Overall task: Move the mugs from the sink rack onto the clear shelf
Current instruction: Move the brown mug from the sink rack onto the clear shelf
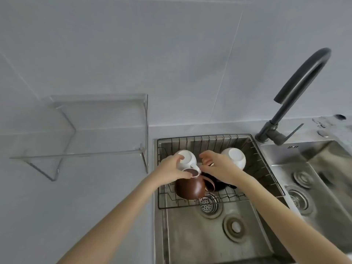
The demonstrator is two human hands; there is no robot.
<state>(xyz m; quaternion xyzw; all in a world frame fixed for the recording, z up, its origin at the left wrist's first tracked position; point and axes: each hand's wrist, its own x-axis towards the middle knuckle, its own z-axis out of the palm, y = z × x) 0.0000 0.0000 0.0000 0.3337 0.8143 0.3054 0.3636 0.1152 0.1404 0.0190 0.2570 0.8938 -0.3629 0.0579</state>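
A black wire rack (266, 178) sits across the far half of the left sink basin. In it, upside down, are a white mug (187, 159) at the left, a second white mug (235, 157) at the right, a brown mug (188, 187) in front, and a dark mug (217, 182) mostly hidden under my right hand. My left hand (171, 167) grips the left white mug by its side. My right hand (217, 164) hovers between the white mugs with fingers curled and apart, holding nothing I can see. The clear shelf (80, 151) stands empty on the counter at the left.
A dark curved faucet (297, 96) rises at the back right between the two steel basins. The second basin (323, 178) lies to the right. Two drains (208, 203) show in the left basin's near part. Grey tiled wall behind, pale counter (76, 206) to the left.
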